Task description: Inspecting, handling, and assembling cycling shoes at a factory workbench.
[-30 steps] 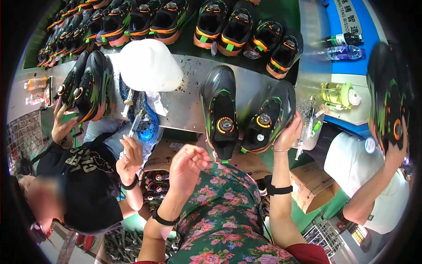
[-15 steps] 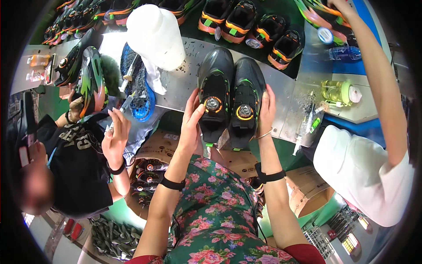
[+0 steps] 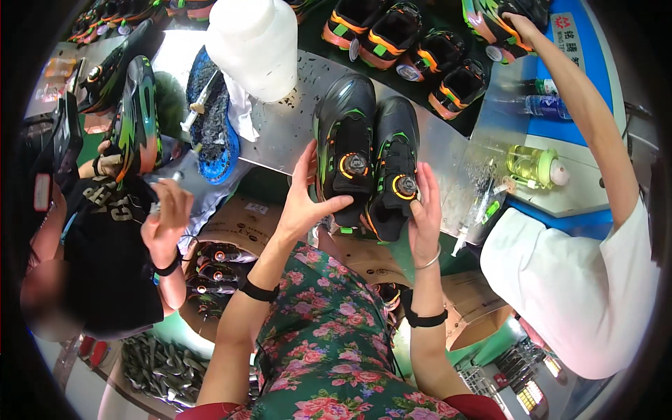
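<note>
Two black shoes with green and orange trim and round dial fasteners stand side by side at the near edge of a metal workbench (image 3: 294, 126). My left hand (image 3: 302, 199) grips the left shoe (image 3: 344, 150) along its side, thumb across the front. My right hand (image 3: 424, 213) holds the right shoe (image 3: 393, 168) from its outer side, fingers up beside the dial.
A large white jug (image 3: 255, 42) and a blue tray with a brush (image 3: 210, 115) sit on the bench. Rows of finished shoes (image 3: 392, 38) lie beyond. A seated person in black (image 3: 105, 238) works on my left, a person in white (image 3: 581, 259) reaches over on my right. A yellow-green bottle (image 3: 535, 164) stands right.
My hands have brought the two shoes together from apart. They now hold the pair side by side, closer to me, and the person on the right has reached toward the far shoes.
</note>
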Available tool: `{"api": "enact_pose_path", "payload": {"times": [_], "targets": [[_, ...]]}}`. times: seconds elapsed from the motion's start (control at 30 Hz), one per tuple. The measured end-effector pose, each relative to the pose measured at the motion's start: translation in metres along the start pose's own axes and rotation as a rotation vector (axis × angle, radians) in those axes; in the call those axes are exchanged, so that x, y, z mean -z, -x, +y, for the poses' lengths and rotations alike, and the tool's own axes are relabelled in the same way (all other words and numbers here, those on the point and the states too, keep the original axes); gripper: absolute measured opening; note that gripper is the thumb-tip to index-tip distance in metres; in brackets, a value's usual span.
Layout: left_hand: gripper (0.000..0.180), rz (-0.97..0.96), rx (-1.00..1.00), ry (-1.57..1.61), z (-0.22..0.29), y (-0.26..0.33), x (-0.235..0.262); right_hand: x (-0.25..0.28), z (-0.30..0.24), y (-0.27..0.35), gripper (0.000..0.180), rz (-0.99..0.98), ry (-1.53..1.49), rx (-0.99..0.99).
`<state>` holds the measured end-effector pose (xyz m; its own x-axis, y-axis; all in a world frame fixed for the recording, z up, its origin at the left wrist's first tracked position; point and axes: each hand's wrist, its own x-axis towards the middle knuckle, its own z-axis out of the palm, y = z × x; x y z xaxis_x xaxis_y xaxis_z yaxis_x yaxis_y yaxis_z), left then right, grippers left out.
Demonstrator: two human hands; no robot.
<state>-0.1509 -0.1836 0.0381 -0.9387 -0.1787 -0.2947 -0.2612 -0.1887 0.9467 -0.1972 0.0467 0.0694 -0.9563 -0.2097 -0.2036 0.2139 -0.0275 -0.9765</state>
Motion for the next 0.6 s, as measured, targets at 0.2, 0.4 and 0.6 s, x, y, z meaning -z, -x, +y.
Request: {"api": "enact_pose_path", "payload": {"times": [0.2,0.4,0.6], "targets": [[0.104,0.183,0.109,0.069,-0.014,0.014,-0.004,0.001,0.022,-0.004,0.104,0.022,-0.222,0.014],[0.1,0.175,0.089,0.147,-0.017,0.03,-0.016,0.015,0.039,0.0,0.101,-0.055,0.085,-0.02],[0.089,0.144,0.195,0.542,-0.018,0.032,-0.01,-0.006,0.043,-0.001,0.083,0.05,0.085,0.094]]}}
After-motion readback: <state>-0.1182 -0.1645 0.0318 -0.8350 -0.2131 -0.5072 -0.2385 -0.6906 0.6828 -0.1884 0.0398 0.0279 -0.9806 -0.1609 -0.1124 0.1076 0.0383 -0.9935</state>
